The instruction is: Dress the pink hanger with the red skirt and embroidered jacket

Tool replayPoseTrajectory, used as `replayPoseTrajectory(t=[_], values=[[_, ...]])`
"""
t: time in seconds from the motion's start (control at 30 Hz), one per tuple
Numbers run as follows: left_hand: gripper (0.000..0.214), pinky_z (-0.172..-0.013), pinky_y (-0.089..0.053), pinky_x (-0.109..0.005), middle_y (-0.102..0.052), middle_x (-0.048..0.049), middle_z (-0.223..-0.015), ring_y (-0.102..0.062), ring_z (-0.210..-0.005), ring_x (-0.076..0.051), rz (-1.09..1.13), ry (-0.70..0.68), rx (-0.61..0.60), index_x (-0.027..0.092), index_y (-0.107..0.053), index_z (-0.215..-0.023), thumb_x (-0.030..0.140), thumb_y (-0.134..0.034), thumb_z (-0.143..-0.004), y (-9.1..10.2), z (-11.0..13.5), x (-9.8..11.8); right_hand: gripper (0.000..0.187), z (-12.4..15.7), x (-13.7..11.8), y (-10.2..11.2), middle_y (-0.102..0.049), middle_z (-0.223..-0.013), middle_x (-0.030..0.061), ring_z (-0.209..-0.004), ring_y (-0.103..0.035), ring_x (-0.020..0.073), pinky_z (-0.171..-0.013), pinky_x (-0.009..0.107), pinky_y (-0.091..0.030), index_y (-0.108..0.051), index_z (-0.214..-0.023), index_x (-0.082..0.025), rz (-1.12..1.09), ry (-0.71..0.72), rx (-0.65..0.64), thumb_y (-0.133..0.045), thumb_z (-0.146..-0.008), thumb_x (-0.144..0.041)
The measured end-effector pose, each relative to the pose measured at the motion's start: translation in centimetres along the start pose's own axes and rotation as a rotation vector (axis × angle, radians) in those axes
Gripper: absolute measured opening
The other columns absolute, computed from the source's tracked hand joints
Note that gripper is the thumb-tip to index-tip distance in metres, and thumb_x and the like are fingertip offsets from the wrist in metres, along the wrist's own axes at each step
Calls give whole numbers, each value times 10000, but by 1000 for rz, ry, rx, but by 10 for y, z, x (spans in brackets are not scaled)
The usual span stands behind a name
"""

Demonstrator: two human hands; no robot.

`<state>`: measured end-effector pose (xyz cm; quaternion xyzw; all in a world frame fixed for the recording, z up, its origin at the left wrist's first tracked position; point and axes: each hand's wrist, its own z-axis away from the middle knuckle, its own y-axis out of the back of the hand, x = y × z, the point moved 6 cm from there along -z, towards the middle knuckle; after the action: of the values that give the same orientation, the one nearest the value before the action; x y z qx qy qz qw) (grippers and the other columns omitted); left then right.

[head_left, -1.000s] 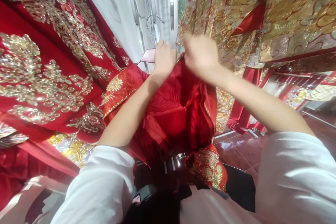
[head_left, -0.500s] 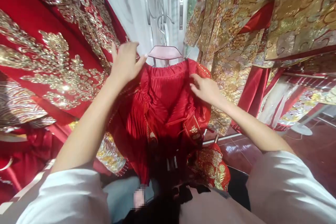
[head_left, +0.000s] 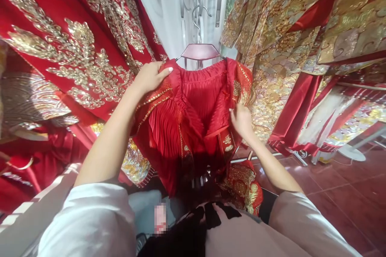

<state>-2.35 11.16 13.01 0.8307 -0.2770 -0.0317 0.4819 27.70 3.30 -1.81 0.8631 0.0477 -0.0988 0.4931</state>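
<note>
A red pleated garment (head_left: 164,124) with gold trim and a gathered top edge hangs in front of me. It is on a hanger (head_left: 201,51) with a pinkish centre and a metal hook. My left hand (head_left: 151,76) is closed on the garment's upper left shoulder, thumb on top, the other fingers partly behind the cloth. Lower down on the opposite side, my right hand (head_left: 242,120) has its fingers curled at the garment's front edge, beside a gold-embroidered panel. Cloth hides some of its fingertips.
A red gown with gold sequin sprays (head_left: 90,44) hangs close at left. Gold patterned garments (head_left: 274,84) hang at right. Below is a red and gold embroidered piece (head_left: 245,182). A white round stand base (head_left: 352,152) rests on the red tiled floor (head_left: 337,192).
My left hand has come down onto the garment's shoulder, its fingers closing over the cloth. My right hand has slid lower along the front edge. The view has shifted slightly.
</note>
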Motion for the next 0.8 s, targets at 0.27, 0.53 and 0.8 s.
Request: replayPoseTrajectory(t=[0.27, 0.53, 0.8], values=[[637, -569, -276, -265, -367, 32, -522, -261, -616, -103, 369, -55, -127, 212, -378, -572, 821, -335, -753, -6, -6, -11, 416, 17, -22, 22, -666, -918, 170, -852, -647, 288, -685, 353, -451, -641, -945, -151, 144, 41, -374, -342, -935, -440], [438, -599, -336, -276, -522, -9, -641, -436, -643, -162, 323, -98, 19, 202, -445, -634, 599, -386, -809, -11, -14, -24, 312, -12, -10, 54, -679, -934, 130, -816, -645, 235, -688, 336, -471, -630, -1046, -148, 28, 197, -96, -433, -913, -350], [500, -791, -453, -295, -666, -76, -959, -591, -849, -215, 229, -184, 10, 144, -623, -959, 561, -369, -854, -7, -13, -19, 295, 14, -10, 13, -684, -836, 145, -743, -650, 253, -666, 340, -448, -670, -911, -151, 254, 212, -266, -400, -907, -271]])
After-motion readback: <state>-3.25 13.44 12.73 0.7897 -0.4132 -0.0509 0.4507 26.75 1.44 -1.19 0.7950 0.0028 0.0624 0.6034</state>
